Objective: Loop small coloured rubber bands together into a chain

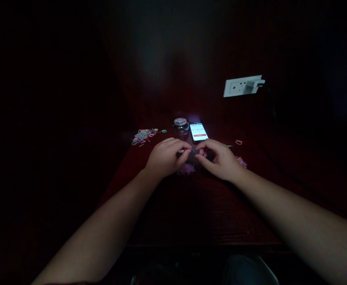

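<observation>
Over the dark red table, my left hand (170,156) is closed in a pinch, thumb and forefinger at a small, thin rubber band (193,150) that shows only faintly. Facing it, my right hand (217,157) has its fingers curled inward, the tips close to the same band; what they grip is too small and dim to make out. Below the left fingers lies a heap of thin purple rubber bands (186,169). Another pinkish-purple heap (241,161) is partly hidden behind my right wrist. A mixed pile of coloured bands (143,135) lies left of my left hand.
Behind my hands stand a clear lidded jar (181,127) and a lit phone (199,132). A few loose bands (238,142) lie to the right. On the wall is a white socket (243,86) with a plug; a dark cable runs down the right side.
</observation>
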`<state>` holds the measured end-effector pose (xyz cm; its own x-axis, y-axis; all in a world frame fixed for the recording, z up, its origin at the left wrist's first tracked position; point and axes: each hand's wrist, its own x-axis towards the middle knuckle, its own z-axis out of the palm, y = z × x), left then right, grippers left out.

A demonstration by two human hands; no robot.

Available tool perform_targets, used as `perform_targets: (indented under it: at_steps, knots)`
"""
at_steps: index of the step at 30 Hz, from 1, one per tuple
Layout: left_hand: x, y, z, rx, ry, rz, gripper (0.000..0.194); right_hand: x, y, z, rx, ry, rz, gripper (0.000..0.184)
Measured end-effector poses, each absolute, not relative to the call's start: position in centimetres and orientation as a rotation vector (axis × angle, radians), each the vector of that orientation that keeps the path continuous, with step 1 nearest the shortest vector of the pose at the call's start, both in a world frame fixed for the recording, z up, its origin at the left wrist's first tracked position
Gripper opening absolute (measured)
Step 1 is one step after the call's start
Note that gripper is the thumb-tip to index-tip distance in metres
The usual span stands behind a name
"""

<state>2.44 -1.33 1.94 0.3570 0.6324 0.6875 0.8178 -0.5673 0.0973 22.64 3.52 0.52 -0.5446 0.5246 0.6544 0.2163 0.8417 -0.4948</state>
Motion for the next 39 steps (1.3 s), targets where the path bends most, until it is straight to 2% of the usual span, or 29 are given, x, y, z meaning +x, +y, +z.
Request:
perform_targets:
  at_steps: [5, 9, 17, 21, 39]
  knots:
    - [2.0, -1.1, 1.7, -2.401, -1.280, -0.982, 0.013, 22.6, 3.7, 0.1, -0.536, -2.162, 0.450, 0.013]
    - [1.7, -1.0, 1.6, -2.478, -1.230, -0.957, 0.011, 22.6, 4.0, -0.1, -0.526, -2.154, 0.438, 0.003]
    - [1.7, -0.7, 1.3, -2.509, -1.228, -0.947, 0.012, 22.6, 4.2, -0.3, -0.505, -2.189, 0.458, 0.009]
    - [1.6, -0.7, 1.2, -2.522, -1.219, -0.950, 0.011, 22.5, 4.4, -0.6, -0.499, -2.216, 0.432, 0.002]
    - [1.5, -0.8, 1.3, -2.547, -1.205, -0.983, 0.009, 22.7, 4.5, -0.6, -0.508, -2.196, 0.403, 0.004]
